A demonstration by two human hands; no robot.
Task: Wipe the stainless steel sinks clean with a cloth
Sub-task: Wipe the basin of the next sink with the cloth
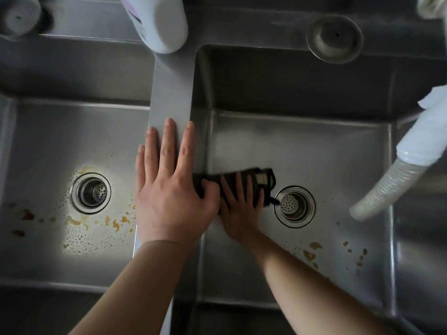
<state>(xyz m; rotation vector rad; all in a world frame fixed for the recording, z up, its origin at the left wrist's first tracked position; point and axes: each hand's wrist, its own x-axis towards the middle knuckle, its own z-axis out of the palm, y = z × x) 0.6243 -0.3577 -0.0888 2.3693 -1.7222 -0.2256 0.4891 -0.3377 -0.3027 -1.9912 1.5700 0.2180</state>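
Note:
Two stainless steel basins lie side by side, split by a steel divider (173, 93). My left hand (169, 189) rests flat on that divider, fingers straight. My right hand (239, 211) presses a dark cloth (254, 180) with spread fingers onto the floor of the right sink (314, 151), just left of its drain strainer (294, 206). Yellow-brown stains (312, 255) dot the right sink floor near the front. The left sink (48, 141) has its own drain (91, 192) ringed by yellow residue (116, 222) and brown spots.
A white bottle (157, 20) stands on the back ledge above the divider. A round steel plug (335, 38) lies on the back ledge right of it. A white corrugated hose (391, 175) hangs into the right sink from the right. A grey round object (17, 13) sits back left.

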